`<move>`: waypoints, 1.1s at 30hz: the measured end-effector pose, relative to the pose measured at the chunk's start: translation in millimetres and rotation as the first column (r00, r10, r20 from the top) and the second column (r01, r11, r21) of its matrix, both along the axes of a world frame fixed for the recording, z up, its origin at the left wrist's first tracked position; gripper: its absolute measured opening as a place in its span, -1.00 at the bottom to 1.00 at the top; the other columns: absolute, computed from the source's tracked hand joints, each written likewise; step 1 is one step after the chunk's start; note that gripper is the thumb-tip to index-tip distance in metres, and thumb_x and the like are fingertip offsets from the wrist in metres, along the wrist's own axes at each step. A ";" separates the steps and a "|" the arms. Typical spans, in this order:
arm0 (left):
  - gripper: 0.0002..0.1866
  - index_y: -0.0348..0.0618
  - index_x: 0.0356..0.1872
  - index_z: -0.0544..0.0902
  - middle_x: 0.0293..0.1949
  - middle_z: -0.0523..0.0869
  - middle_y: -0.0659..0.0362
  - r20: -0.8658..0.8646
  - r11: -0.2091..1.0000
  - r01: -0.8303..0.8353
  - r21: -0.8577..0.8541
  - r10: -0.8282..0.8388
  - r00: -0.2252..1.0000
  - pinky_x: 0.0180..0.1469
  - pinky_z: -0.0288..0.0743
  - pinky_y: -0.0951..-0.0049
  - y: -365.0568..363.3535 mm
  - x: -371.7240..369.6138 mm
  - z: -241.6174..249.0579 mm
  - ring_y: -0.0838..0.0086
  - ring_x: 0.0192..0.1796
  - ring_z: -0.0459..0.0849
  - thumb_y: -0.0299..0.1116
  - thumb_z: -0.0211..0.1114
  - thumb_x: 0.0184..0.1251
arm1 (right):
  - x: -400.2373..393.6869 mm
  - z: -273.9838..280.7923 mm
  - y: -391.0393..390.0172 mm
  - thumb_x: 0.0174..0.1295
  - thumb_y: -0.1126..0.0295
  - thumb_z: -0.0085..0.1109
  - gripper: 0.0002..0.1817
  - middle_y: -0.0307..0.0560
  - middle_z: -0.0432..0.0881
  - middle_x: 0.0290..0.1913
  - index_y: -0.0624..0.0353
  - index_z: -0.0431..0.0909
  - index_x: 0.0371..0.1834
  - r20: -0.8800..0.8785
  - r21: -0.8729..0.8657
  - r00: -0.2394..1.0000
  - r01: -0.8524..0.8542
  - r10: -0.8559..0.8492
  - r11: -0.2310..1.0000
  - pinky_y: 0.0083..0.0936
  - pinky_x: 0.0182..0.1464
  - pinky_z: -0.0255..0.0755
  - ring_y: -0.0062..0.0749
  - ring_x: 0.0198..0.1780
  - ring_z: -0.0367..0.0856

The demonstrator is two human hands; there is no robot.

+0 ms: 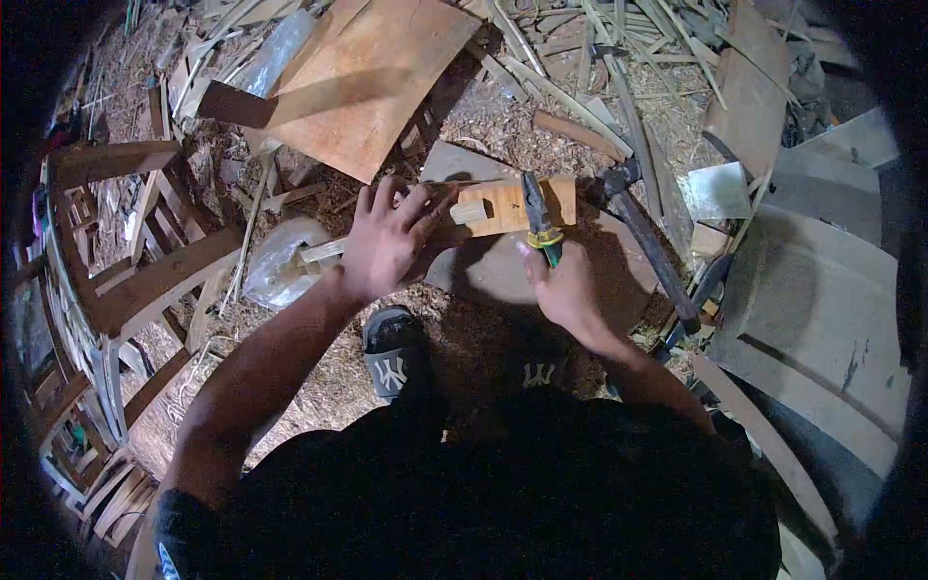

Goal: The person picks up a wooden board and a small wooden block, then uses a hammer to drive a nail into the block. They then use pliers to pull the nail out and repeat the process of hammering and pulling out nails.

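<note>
My left hand (387, 242) is closed around a piece of wood, its fingers over the left end of a light wooden board (558, 201). A small pale block (469, 212) lies against that board. In my right hand (563, 282) are pliers (537, 215) with yellow and green handles, their metal head over the board. The board rests above a flat, dusty slab (483, 275). To the right of the slab lies a hammer (650, 237) with a dark handle.
Wooden frames (164, 271) stand at the left. A plywood sheet (358, 82) lies at the upper left, near a clear plastic bag (280, 269). Large grey panels (817, 309) lean at the right. Sandals (391, 362) are below; wood scraps and shavings cover the floor.
</note>
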State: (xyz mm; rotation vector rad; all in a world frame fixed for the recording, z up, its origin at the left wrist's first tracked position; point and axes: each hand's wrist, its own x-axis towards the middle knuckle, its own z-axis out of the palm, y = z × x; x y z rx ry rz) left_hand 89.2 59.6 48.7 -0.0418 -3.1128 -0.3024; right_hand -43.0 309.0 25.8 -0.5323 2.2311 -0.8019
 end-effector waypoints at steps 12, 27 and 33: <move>-0.20 -0.12 0.50 0.37 0.48 0.40 0.02 -0.036 0.999 0.036 -0.023 -0.037 0.999 0.56 0.12 -0.04 10.5 -39.6 -6.3 0.07 0.57 0.27 0.21 0.20 0.41 | -22.0 14.7 4.4 0.45 0.42 0.23 -0.89 -0.28 0.51 -0.47 0.19 0.51 -0.18 0.747 -0.139 0.662 0.253 -0.066 0.958 -0.50 -0.46 0.39 -0.53 -0.52 0.48; -0.13 -0.21 0.48 0.34 0.38 0.56 0.01 0.181 0.982 0.007 0.190 -0.042 0.983 0.19 0.64 0.19 3.8 -47.2 -4.2 0.07 0.18 0.68 0.18 0.36 0.32 | -12.6 11.4 6.2 0.54 0.30 0.15 -0.75 -0.41 0.35 -0.53 0.10 0.40 -0.33 0.748 -0.158 0.661 0.254 -0.052 0.954 -0.59 -0.46 0.15 -0.70 -0.50 0.29; -0.10 -0.18 0.48 0.36 0.36 0.58 0.01 0.074 0.977 0.049 0.208 -0.066 0.995 0.15 0.68 0.20 1.4 -45.8 -8.9 0.05 0.14 0.70 0.14 0.43 0.25 | -5.2 1.8 8.1 0.54 0.29 0.16 -0.74 -0.41 0.38 -0.57 0.10 0.44 -0.36 0.546 -0.138 0.836 0.163 -0.062 0.977 -0.58 -0.50 0.14 -0.71 -0.53 0.31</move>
